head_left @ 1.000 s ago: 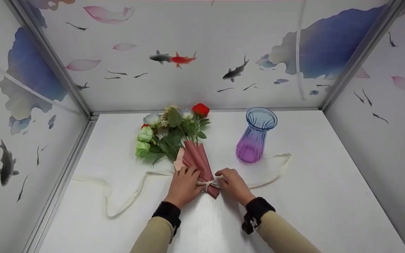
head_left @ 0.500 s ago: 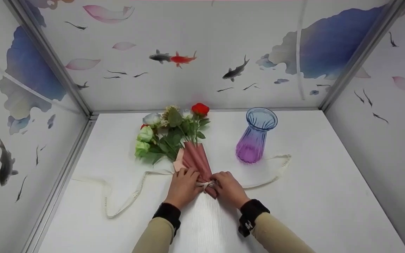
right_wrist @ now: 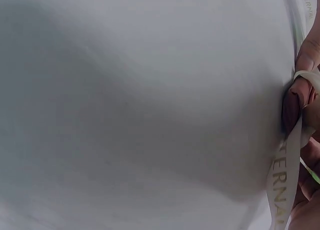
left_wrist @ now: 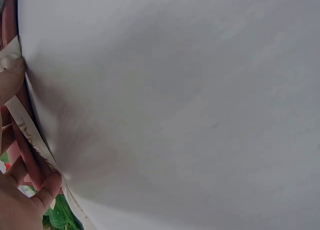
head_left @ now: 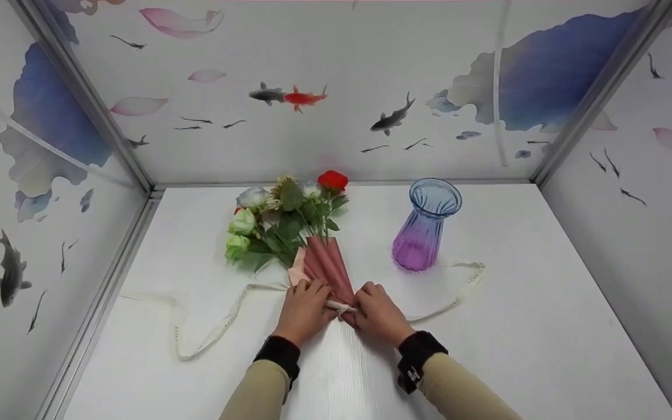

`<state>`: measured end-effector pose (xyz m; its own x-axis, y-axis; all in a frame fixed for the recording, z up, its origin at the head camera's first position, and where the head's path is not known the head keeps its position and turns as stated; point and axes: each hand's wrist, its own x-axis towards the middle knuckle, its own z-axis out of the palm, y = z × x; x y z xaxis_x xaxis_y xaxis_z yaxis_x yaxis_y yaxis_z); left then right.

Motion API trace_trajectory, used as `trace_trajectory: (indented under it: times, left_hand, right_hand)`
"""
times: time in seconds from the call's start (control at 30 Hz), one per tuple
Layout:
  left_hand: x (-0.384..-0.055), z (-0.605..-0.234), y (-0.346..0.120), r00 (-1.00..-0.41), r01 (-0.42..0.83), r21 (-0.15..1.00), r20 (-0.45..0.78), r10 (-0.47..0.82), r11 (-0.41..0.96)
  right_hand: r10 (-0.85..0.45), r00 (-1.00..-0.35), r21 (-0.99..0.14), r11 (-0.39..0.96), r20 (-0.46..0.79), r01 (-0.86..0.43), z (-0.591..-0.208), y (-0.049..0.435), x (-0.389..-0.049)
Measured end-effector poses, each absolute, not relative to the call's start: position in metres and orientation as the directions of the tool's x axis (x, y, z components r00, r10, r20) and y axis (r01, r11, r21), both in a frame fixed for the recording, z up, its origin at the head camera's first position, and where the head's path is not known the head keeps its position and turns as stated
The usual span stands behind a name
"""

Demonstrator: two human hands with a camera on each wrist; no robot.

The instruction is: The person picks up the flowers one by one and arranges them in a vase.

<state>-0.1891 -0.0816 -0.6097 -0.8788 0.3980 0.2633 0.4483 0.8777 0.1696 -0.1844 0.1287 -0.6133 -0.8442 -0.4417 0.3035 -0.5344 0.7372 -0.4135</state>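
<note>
A bouquet of red, green and pale artificial flowers [head_left: 289,216] lies on the table, its stems in dark red wrapping paper [head_left: 327,265]. White ribbon [head_left: 339,307] crosses in a knot around the narrow lower end of the wrap. My left hand [head_left: 304,311] pinches the ribbon at the left side of the knot, fingers curled over the paper. On the right side, my right hand [head_left: 380,315] pinches the ribbon close against the wrap. The printed ribbon [right_wrist: 281,185] hangs beside the paper's end in the right wrist view. In the left wrist view the ribbon [left_wrist: 31,132] runs along the wrap.
A blue-to-purple glass vase [head_left: 423,230] stands upright at the back right. One long ribbon tail [head_left: 210,344] winds across the table to the left; the other tail [head_left: 458,300] curves right, below the vase. Patterned panels [head_left: 347,151] enclose the table at the back and sides.
My right hand has moved left and closer to the wrap, and the ribbon knot looks flatter and tighter. The right tail has shifted slightly downward. My left hand stays nearly in place.
</note>
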Motion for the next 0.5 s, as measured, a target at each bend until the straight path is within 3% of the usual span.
trace_trajectory:
  times: [0.27,0.5]
  left_hand:
    - [-0.1893,-0.6091,-0.0819,-0.881,0.446,0.161,0.253,0.400,0.880]
    - [-0.1890,-0.6106,-0.0825,-0.876,0.453,0.171,0.270,0.400,0.875]
  right_hand:
    - [-0.407,-0.882,-0.445,0.762,0.237,-0.471,-0.6110,0.1306,-0.1852]
    - [-0.384,-0.877,-0.408,0.780,0.288,-0.475,-0.6138,0.1347,-0.1864]
